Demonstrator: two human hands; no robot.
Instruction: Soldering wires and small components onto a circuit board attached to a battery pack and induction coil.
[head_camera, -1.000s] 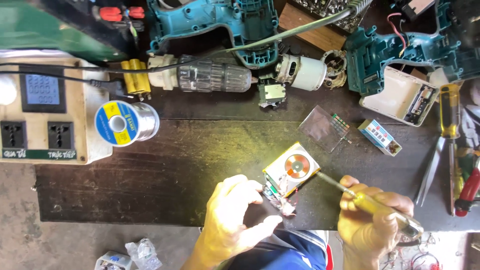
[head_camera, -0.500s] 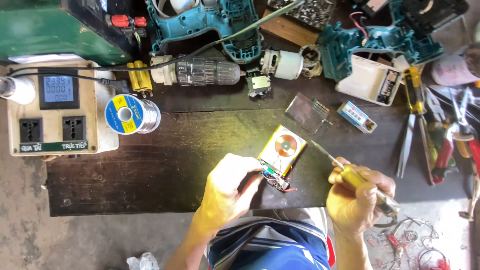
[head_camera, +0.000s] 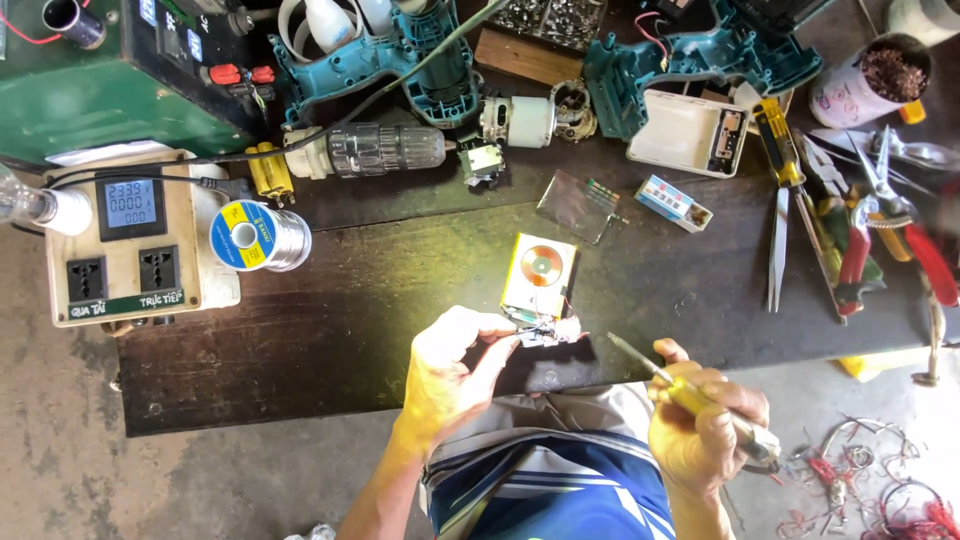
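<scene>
Fingers (head_camera: 500, 345) still pinch circuit board (head_camera: 545, 331); soldering iron (head_camera: 690, 395) withdrawn rightward.

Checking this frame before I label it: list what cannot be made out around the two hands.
- Head view: the small part pinched by the left hand is too small and glare-lit to identify.
- Head view: the soldering iron rear end is hidden inside the right hand.
- Head view: the green machine is cut off by the top-left edge.
</scene>
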